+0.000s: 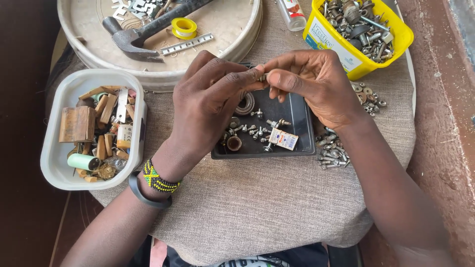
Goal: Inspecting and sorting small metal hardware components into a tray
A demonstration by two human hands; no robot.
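Observation:
My left hand (210, 101) and my right hand (311, 81) meet above a black tray (303, 129), their fingertips pinching one small metal bolt or nut (262, 77) between them. The piece is mostly hidden by the fingers. Below the hands the tray holds several screws (255, 131), a ring-shaped bearing (246, 105), a small brown cap (234, 143) and a little white box (283, 139). My left wrist wears a beaded band and a dark ring band.
A white tub (58, 163) with wooden bits and a green roll sits left. Behind, a round pan (232, 47) holds a hammer (143, 32) and yellow tape. A yellow tub (356, 64) of bolts stands back right; loose screws (332, 153) lie on the grey cushion.

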